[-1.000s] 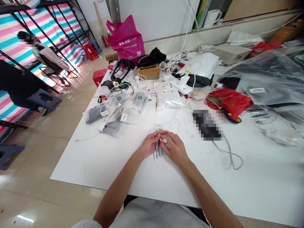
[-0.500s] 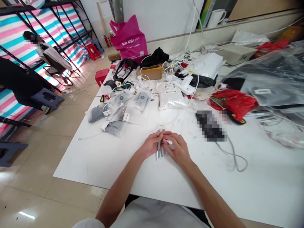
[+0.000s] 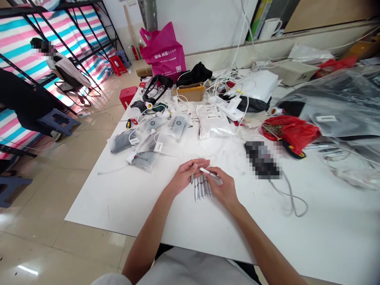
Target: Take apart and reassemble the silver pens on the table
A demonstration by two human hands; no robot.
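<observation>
Close to the middle of the white table, my left hand (image 3: 183, 176) pinches a slim grey pen part (image 3: 192, 178) under its thumb, the other fingers stretched out. My right hand (image 3: 224, 188) grips a white pen piece (image 3: 210, 172) between thumb and fingers, its white end pointing toward my left palm. The two pieces are apart. Below both hands, several clear and silver pens (image 3: 199, 192) lie side by side on the table, their far ends partly covered by my hands.
Left of my hands lie packaged pouches (image 3: 142, 159) and cables. A white parcel (image 3: 212, 122) sits ahead. To the right are a blurred-out dark object (image 3: 263, 160) with a grey cable and a red plastic bag (image 3: 291, 130). A seated person (image 3: 63, 71) is far left.
My hands have drawn slightly apart. The grey part has moved left with my left hand, and the white piece in my right hand has turned to point left.
</observation>
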